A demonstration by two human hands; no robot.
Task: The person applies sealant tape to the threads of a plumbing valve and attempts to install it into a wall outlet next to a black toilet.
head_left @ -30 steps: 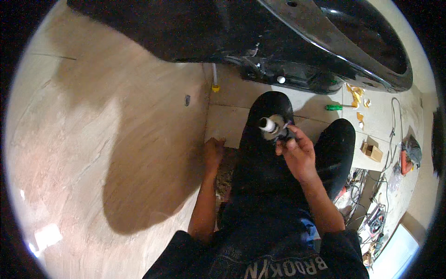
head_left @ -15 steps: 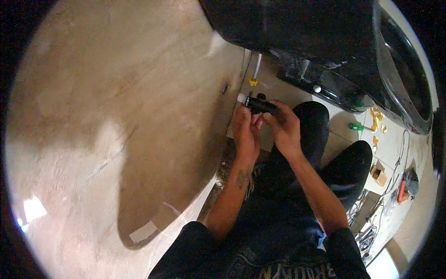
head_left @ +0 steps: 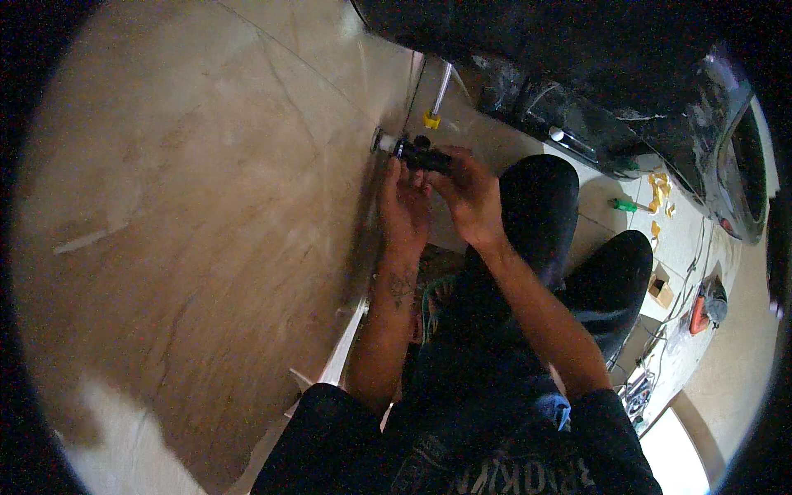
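Note:
A black valve-like fitting (head_left: 429, 157) with a round knob and a whitish end (head_left: 385, 143) is in both hands. That end meets a hole in the beige wall; how deep it sits I cannot tell. My right hand (head_left: 472, 196) grips the fitting's thicker body. My left hand (head_left: 405, 206) is below it, its fingertips pinching the part near the wall. Some fingers are hidden behind the fitting. Just beyond it hangs a metal hose (head_left: 443, 89) with a yellow nut (head_left: 431, 120) at its lower end.
A large black glossy toilet-like fixture (head_left: 569, 49) stands at the far right, a white cap (head_left: 557, 134) on its base. On the right floor lie a green-handled screwdriver (head_left: 624, 204), yellow scraps (head_left: 659, 190), a small cardboard box (head_left: 660, 289), an orange-and-grey tool (head_left: 700, 313) and cables.
Both hands have moved the fitting leftward to the wall, and its whitish end now meets the hole there. The view has shifted too. Both hands still hold the fitting.

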